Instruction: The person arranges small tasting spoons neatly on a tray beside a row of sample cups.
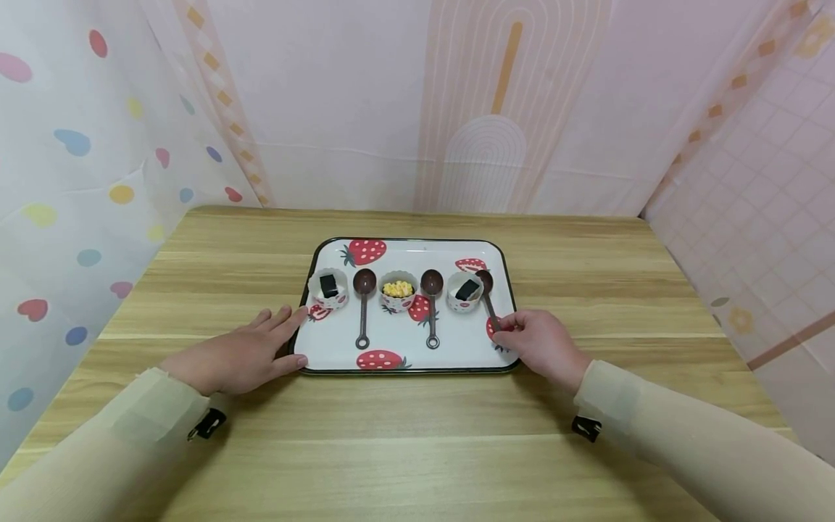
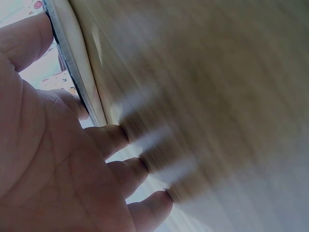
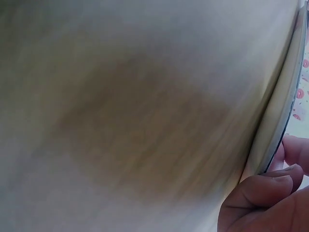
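Observation:
A white tray point(image 1: 404, 359) with strawberry prints and a dark rim lies on the table. My right hand point(image 1: 543, 346) pinches the handle of the rightmost brown spoon point(image 1: 491, 310), its bowl against the right paper cup point(image 1: 463, 302). In the right wrist view its other fingers point(image 3: 265, 191) curl beside the tray's rim. With fingers spread, my left hand point(image 1: 241, 357) rests at the tray's left edge, fingertips down on the wood in the left wrist view. Two more brown spoons, one at left point(image 1: 364, 308) and one in the middle point(image 1: 432, 308), lie between the cups.
The left paper cup point(image 1: 333, 299) and the right one each hold a black-and-white piece; the middle cup point(image 1: 398, 301) has a yellow-topped one. Beneath lies a wood-grain table point(image 1: 404, 449). Patterned curtains point(image 1: 339, 94) hang behind it and at both sides.

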Available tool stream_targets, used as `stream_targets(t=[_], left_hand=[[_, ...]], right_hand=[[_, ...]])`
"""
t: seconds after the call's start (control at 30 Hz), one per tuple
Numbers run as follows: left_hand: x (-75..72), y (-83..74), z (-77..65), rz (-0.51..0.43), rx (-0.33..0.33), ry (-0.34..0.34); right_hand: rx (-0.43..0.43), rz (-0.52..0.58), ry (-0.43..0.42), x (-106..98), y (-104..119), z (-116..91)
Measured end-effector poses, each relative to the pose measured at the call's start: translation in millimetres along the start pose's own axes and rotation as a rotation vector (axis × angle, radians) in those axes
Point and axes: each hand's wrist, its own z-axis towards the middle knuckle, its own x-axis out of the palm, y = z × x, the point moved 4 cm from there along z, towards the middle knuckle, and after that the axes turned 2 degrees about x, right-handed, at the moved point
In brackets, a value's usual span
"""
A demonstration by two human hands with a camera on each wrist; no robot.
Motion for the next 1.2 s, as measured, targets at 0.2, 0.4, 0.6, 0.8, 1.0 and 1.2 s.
stream_targets(t=[0.2, 0.4, 0.6, 0.8, 1.0, 1.2], left_hand=[[0.1, -0.2, -0.1, -0.001, 0.002, -0.004], [-0.1, -1.0, -1.2, -0.004, 0.010, -0.020], [-0.6, -1.9, -1.6, -0.007, 0.014, -0.026], [-0.7, -1.7, -1.9, 0.000, 0.015, -0.030], [-0.3, -1.1, -1.9, 0.000, 0.013, -0.033], [-0.2, -0.8, -1.5, -0.001, 0.011, -0.031]], right_hand=[[-0.013, -0.020, 0.004, 0.3, 0.2, -0.2], [-0.018, -0.055, 0.006, 0.3, 1.5, -0.8], [-0.025, -0.091, 0.013, 0.3, 2.9, -0.5], [-0.049, -0.130, 0.012, 0.5, 6.2, -1.1], [-0.045, -0.124, 0.013, 0.5, 5.5, -0.6], [-0.066, -0.128, 0.005, 0.1, 5.7, -2.3]])
